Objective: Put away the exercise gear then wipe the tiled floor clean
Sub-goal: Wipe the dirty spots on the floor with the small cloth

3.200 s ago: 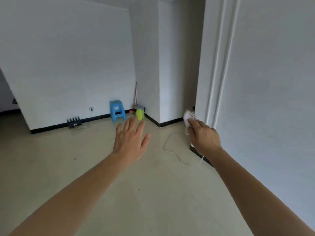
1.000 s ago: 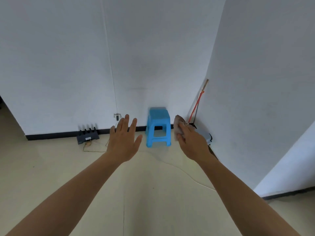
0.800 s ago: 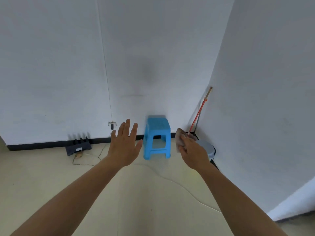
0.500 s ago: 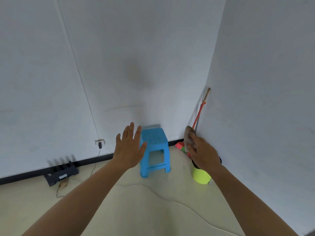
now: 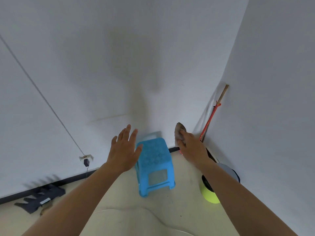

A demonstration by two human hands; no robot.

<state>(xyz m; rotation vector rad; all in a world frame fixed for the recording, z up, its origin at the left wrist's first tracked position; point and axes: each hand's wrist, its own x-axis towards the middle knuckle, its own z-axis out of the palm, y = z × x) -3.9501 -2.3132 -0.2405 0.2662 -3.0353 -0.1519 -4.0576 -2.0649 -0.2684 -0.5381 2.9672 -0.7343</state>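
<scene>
- Head view: your left hand (image 5: 125, 151) is raised in front of you, palm facing away, fingers straight and spread, holding nothing.
- It overlaps the upper left corner of a blue plastic stool (image 5: 154, 166); you can't tell whether it touches it.
- Your right hand (image 5: 190, 147) is held up at about the same height, to the right of the stool.
- That hand pinches a crumpled grey-brown cloth (image 5: 179, 132) between thumb and fingers; the cloth sticks up above the knuckles, off the ground.
- The stool stands upright on the beige tiled floor (image 5: 129, 220), close to the white wall (image 5: 119, 65).
- A black baseboard (image 5: 51, 183) runs along the foot of that wall.
- In the right corner a stick with a red and wooden handle (image 5: 214, 111) leans against the wall.
- A yellow-green container (image 5: 208, 195) sits on the floor below your right forearm, partly hidden by it.
- Just behind it is a grey rounded object (image 5: 228, 170), too covered to name.
- Left side: a black device with upright prongs (image 5: 40, 197) lies against the baseboard, blurred.
- A wall socket (image 5: 86, 158) with a dark plug sits above the baseboard; a thin line (image 5: 42, 96) runs up the wall from it.
- A thin white cord (image 5: 153, 214) curves across the floor near the bottom of the frame.
</scene>
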